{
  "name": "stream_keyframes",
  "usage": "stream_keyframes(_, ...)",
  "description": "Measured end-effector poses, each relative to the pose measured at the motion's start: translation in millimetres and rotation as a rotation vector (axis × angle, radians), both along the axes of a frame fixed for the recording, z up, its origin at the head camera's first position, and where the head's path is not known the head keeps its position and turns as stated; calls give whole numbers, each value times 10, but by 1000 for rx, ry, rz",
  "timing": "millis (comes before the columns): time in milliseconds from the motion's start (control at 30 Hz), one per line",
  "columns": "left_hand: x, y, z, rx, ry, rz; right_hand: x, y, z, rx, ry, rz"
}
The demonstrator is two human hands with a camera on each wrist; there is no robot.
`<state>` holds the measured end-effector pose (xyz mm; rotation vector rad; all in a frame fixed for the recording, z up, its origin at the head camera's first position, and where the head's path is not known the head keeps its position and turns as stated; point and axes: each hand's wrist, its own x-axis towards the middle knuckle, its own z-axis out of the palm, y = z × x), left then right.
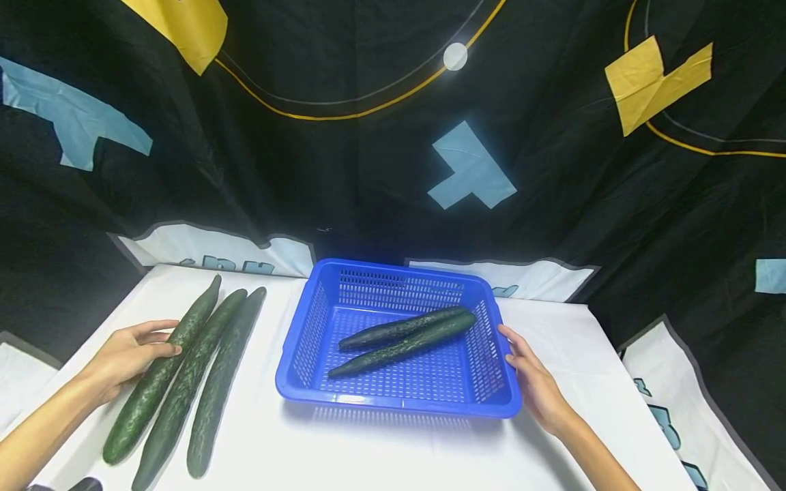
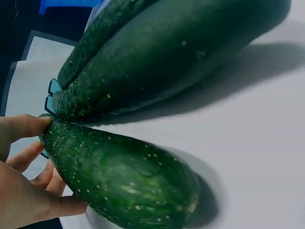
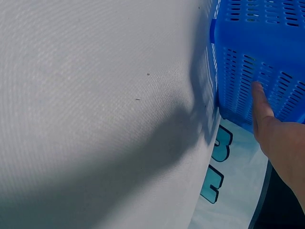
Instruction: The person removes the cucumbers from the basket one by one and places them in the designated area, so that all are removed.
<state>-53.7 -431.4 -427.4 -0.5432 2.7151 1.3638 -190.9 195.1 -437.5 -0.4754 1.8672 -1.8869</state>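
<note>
Three long dark green cucumbers lie side by side on the left of the table in the head view. My left hand (image 1: 125, 354) grips the leftmost cucumber (image 1: 156, 378), fingers and thumb on opposite sides of it; the left wrist view shows this cucumber (image 2: 124, 176) close up. Beside it lie the middle cucumber (image 1: 187, 392) and the right-hand one (image 1: 224, 385). A blue plastic basket (image 1: 399, 404) stands at the centre, holding two cucumbers (image 1: 405, 346). Against the basket's right side rests my right hand (image 1: 537, 382), one extended finger touching the perforated wall (image 3: 238, 71).
A white cloth covers the table (image 1: 368, 450). Behind it hangs a black curtain (image 1: 344, 177) with yellow and blue patches and a white lower border. A dark object (image 1: 86, 484), cut off by the frame, shows at the bottom left.
</note>
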Motion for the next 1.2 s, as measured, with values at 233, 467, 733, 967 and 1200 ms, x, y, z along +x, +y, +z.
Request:
stream_keyframes(233, -25, -51, -45, -5, -31, -20, -3, 0, -4, -7, 1, 3)
stream_keyframes(467, -46, -95, -44, -4, -56, -53, 1, -7, -4, 0, 3, -10)
stream_keyframes(733, -124, -88, 111, -41, -14, -85, -3, -5, -9, -1, 5, -9)
stream_keyframes(967, -375, 213, 473, -44, 93, -138, -6, 3, -12, -7, 4, -2)
stream_keyframes(1200, -771, 946, 864, 32, 137, -220, -13, 1, -2, -19, -3, 6)
